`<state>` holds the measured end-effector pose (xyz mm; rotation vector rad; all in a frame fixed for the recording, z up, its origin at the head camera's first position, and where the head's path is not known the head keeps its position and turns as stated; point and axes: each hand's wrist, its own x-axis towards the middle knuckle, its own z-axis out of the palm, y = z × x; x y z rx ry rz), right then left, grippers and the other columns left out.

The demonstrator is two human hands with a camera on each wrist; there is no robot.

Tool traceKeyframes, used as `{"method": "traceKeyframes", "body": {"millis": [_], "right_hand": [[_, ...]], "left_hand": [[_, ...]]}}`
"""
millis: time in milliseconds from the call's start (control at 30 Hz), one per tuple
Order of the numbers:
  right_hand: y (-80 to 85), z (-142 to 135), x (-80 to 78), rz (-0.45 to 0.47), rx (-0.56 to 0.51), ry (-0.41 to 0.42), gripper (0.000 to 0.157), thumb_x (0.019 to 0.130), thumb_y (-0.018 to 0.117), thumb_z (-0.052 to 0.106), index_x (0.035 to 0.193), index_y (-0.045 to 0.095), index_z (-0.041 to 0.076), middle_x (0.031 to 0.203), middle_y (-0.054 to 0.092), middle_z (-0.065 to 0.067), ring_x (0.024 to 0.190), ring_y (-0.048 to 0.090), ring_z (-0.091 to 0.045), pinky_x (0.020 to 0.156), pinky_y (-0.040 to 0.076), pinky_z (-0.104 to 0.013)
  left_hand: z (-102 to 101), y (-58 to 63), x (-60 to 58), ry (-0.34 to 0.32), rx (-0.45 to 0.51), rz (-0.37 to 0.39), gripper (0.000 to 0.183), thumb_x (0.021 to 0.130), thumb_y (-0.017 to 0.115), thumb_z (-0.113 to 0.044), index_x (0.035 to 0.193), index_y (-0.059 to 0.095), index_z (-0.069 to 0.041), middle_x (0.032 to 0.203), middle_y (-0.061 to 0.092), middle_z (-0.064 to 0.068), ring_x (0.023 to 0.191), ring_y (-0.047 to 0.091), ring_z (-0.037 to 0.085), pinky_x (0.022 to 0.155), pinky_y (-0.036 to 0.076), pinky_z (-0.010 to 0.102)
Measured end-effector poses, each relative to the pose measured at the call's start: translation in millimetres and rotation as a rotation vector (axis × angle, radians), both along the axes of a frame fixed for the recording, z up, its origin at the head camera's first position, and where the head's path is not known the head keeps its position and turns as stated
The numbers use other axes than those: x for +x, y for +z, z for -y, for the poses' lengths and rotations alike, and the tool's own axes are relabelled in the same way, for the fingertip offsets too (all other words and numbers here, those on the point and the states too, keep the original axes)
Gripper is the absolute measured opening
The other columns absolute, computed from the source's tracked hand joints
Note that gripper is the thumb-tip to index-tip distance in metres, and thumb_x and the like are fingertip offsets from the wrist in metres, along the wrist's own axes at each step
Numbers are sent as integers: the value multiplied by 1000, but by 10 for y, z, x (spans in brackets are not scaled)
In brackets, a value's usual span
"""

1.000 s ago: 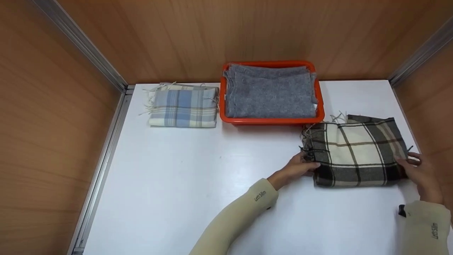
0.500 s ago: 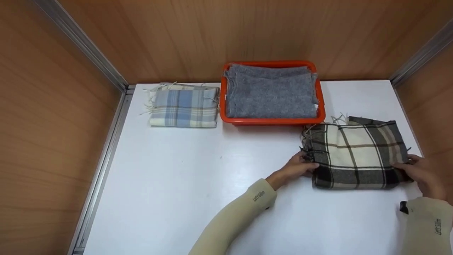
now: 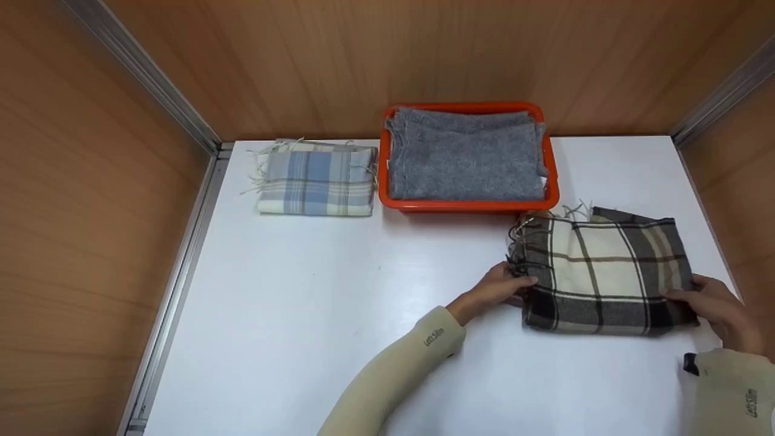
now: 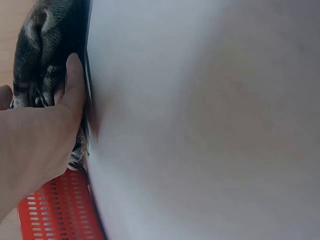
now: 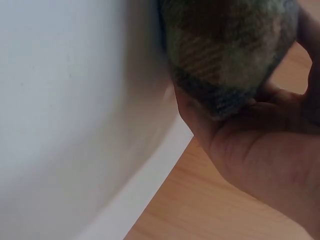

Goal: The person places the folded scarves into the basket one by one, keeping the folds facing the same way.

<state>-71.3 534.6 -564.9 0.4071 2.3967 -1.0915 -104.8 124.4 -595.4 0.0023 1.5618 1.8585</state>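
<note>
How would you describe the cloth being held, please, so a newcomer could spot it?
Find the red basket at the back of the white table. In front and to its right is a folded plaid cloth, gripped by the left hand and right hand. Its black, brown and cream check sets it apart from the pale blue plaid cloth and plain grey cloth.

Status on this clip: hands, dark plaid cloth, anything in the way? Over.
Left hand and right hand gripping opposite ends. Dark plaid cloth folded, fringe showing. Red basket close behind its far-left corner, contact unclear.
</note>
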Motion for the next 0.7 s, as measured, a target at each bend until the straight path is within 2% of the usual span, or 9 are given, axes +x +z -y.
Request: {"method": "traceKeyframes", "body": {"millis": [100,233,300,367,433,467,500,600,700], "right_hand": [[-17,21,22,-23,-9,20,87,106,63,36,150,22,-28,136,50,-35,90,46,13,74,46,-11],[-29,62,54,-16,-22,38,85,106,64,33,151,23,-27,138,49,-37,91,45,14,75,47,-12],[-26,86,66,-2,-18,47,88,106,63,33,152,19,-27,145,40,-44,100,52,3,75,46,-12],[-24,115,73,9,-19,50,89,106,63,33,152,17,-27,149,34,-47,111,58,-19,75,46,-12],[-18,136,77,18,-15,57,91,106,63,35,152,16,-28,151,31,-49,124,51,-39,75,45,-11],[-18,146,80,16,-13,62,91,106,63,35,152,16,-28,151,32,-49,124,50,-41,75,45,-11],[-19,156,83,13,-19,66,91,106,64,35,152,17,-28,150,33,-48,122,53,-37,75,45,-11],[-18,176,99,2,-43,78,89,106,64,33,151,20,-28,137,51,-39,106,58,-7,77,48,-14],[-22,199,117,-11,-112,67,83,109,60,33,151,22,-27,120,64,-8,93,54,8,79,52,-17]], "left_hand": [[40,1,-2,-14,7,6,40,101,71,-22,135,59,-6,105,74,5,96,75,23,85,63,42],[88,-20,3,-26,35,17,38,101,71,-22,134,58,-8,103,74,5,90,74,20,79,64,41],[112,-26,8,-25,38,19,38,101,71,-23,133,59,-8,103,73,4,88,73,18,76,63,39],[135,-20,11,-23,30,19,38,101,71,-24,133,59,-7,104,72,3,87,72,17,74,62,36],[159,-7,10,-16,7,13,40,100,72,-25,134,60,-6,105,71,3,87,71,16,73,61,34],[169,-3,6,-10,-5,12,40,100,73,-26,133,61,-6,105,71,3,87,70,16,73,60,33],[180,1,3,-4,-14,10,41,100,73,-26,132,61,-5,105,70,3,87,70,15,72,59,33],[213,2,-8,9,-30,5,40,99,74,-28,129,63,-3,105,71,4,86,69,15,72,58,32],[249,-6,-15,14,-37,5,39,99,75,-29,125,64,-3,104,71,4,85,69,15,72,58,31]]}}
